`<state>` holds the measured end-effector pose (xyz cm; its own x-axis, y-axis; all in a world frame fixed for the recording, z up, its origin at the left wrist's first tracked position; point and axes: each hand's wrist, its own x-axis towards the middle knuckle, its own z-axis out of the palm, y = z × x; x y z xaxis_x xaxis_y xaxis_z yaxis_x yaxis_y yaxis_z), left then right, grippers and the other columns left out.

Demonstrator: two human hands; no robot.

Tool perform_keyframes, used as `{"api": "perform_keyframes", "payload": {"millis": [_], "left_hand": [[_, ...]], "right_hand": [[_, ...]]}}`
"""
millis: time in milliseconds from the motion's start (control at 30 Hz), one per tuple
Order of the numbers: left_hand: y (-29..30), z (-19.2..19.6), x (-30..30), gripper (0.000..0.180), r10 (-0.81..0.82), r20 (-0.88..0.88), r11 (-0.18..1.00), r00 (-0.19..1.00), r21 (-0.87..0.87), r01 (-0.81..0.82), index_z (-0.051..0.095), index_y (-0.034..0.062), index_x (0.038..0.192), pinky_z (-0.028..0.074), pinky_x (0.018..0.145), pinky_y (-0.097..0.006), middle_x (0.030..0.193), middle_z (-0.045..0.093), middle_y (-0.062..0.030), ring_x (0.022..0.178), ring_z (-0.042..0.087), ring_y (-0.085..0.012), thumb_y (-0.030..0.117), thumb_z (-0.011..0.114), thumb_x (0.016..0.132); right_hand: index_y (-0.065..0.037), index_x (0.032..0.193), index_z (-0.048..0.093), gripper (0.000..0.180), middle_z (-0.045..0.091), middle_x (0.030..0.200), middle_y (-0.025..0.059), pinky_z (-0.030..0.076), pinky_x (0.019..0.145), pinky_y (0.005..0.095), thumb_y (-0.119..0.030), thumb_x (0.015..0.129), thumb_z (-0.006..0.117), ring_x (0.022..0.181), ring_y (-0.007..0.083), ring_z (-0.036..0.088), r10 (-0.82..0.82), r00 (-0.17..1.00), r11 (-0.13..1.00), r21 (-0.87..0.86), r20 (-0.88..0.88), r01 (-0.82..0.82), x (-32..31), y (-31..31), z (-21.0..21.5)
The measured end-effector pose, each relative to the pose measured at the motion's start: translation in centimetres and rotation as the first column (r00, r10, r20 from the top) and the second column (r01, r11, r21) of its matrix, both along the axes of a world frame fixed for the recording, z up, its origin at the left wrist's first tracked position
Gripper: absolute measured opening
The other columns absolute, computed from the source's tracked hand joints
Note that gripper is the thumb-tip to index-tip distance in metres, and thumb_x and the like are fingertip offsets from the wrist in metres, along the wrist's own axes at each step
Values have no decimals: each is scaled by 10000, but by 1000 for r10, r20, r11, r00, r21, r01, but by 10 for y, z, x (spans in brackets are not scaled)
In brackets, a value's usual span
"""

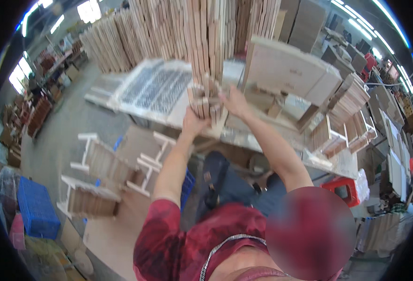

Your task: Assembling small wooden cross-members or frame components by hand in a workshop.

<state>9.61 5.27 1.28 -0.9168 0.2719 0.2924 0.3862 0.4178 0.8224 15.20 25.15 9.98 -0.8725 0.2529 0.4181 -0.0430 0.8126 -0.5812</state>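
Observation:
A bundle of long, pale wooden strips [201,51] runs from the worktable's near edge toward the back, with short stepped ends nearest me. My left hand [195,123] is closed around the near lower end of the strips, its fingers partly hidden behind them. On the bundle's right side, my right hand [235,102] is closed against the wood, with its fingertips blurred. Both arms reach forward from my body.
A flat panel with a dark grid pattern [150,89] lies left of the bundle. At right stand a wooden board frame [291,70] and stacked wooden pieces [330,136]. More stacks [99,157] are at lower left, beyond a blue crate [39,207]. A red stool [344,191] is at right.

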Motion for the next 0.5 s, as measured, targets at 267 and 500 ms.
{"api": "perform_keyframes", "payload": {"millis": [267, 500], "left_hand": [[-3, -14, -15, 785, 99, -41, 994, 994, -37, -100, 502, -78, 1135, 538, 890, -447, 1075, 666, -268, 1018, 668, -401, 343, 878, 589], [2, 3, -9, 747, 62, 30, 998, 998, 3, -63, 553, -25, 1112, 538, 862, -450, 1029, 686, -237, 978, 676, -404, 341, 880, 549]], "right_hand": [[41, 1349, 472, 619, 629, 1173, 295, 495, 939, 477, -301, 891, 708, 1099, 430, 629, 135, 971, 986, -121, 200, -112, 130, -21, -23], [48, 1359, 479, 608, 633, 1193, 276, 496, 953, 470, -252, 887, 720, 1116, 411, 629, 153, 972, 986, -99, 176, -137, 142, 5, 30]]}}
